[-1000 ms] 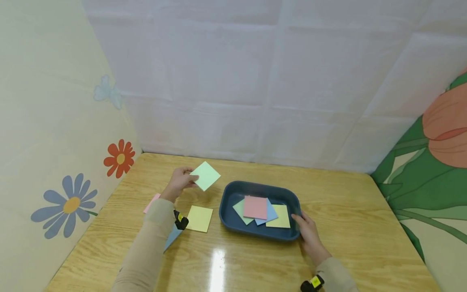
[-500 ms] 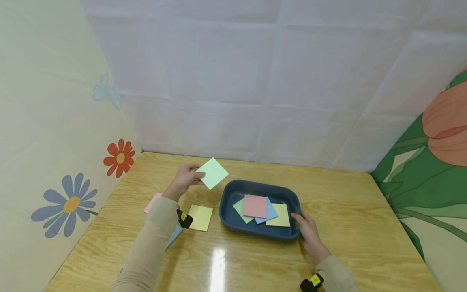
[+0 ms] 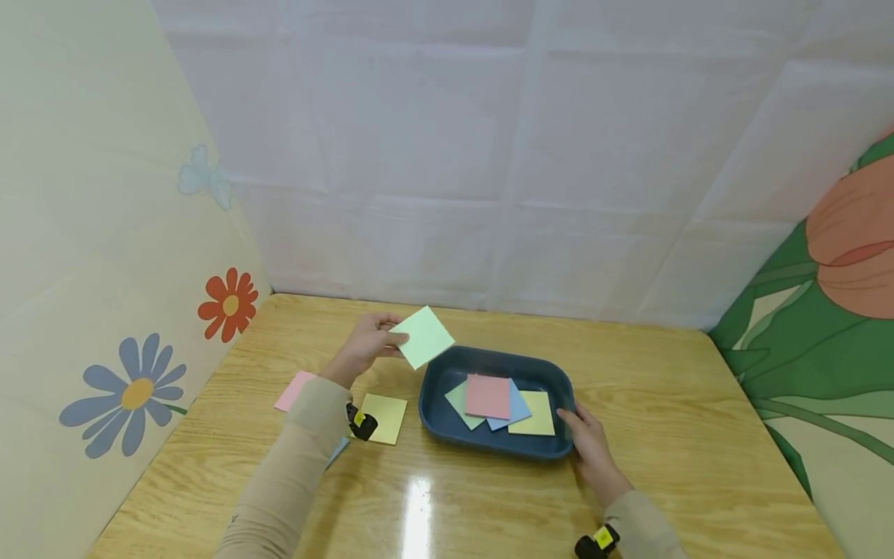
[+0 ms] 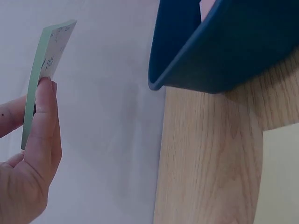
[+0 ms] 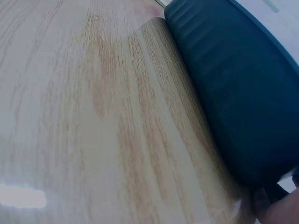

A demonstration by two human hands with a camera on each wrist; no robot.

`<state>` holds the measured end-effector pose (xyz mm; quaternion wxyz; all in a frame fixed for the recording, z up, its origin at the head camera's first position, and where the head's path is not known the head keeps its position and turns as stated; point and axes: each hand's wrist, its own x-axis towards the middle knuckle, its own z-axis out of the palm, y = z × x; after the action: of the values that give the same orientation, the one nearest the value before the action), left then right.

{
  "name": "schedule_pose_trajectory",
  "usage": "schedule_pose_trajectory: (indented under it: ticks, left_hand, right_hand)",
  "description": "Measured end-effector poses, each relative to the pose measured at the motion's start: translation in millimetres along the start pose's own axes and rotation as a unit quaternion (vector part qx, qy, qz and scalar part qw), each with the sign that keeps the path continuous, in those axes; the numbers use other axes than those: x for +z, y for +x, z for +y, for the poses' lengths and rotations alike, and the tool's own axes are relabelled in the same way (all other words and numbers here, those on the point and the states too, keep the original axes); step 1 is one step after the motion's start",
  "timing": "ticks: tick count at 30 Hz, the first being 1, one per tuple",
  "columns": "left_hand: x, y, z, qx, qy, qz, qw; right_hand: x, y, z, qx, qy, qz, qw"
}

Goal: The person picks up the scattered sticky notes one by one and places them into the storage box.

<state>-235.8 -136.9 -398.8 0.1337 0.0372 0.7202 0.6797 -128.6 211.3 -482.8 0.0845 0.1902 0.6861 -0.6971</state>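
In the head view my left hand (image 3: 365, 347) pinches a light green sticky note pad (image 3: 424, 338) between thumb and fingers, raised above the table by the tray's back left corner. Printing shows on the pad's underside in the left wrist view. My right hand (image 3: 596, 454) grips the right end of a dark blue tray (image 3: 489, 446), thumb over its rim; the right wrist view catches only a bit of that hand. Inside the tray, a pink pad (image 3: 487, 397) overlaps a green pad (image 3: 459, 402) and a blue pad (image 3: 519, 407). A yellow pad (image 3: 538, 415) lies at their right.
Left of the tray, another yellow pad (image 3: 386, 418) lies on the wooden table (image 3: 670, 404). Another pink pad (image 3: 295, 390) and blue pad (image 3: 337, 451) are partly hidden by my left sleeve. A white cloth (image 3: 433, 155) hangs along the table's back edge.
My left hand has carried the green sticky note pad rightward, closer to the tray's back left corner. The right hand and the tray have stayed in place.
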Motion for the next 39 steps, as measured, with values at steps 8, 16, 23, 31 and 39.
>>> schedule_pose_trajectory:
  ticks: [8,16,23,31,39]
  left_hand:
    - [13.2,0.4,2.4,0.004,0.010,-0.024,0.9997]
    - [31.4,1.9,0.0,-0.004,0.003,-0.041,0.9991]
    - [45.5,5.7,-10.0,-0.001,0.017,-0.054,0.9984]
    - [54.8,7.3,-14.1,-0.008,0.044,-0.084,0.9955]
    - [59.0,8.4,-19.9,-0.024,0.073,-0.097,0.9924]
  right_hand:
    - [0.4,-1,1,-0.003,-0.003,-0.003,1.000]
    - [-0.3,-1,1,-0.001,-0.006,-0.002,1.000]
    - [0.0,0,0,0.000,-0.009,0.000,1.000]
    - [0.2,0,0,0.000,-0.012,0.001,1.000]
    - [0.1,0,1,-0.002,-0.010,0.000,1.000]
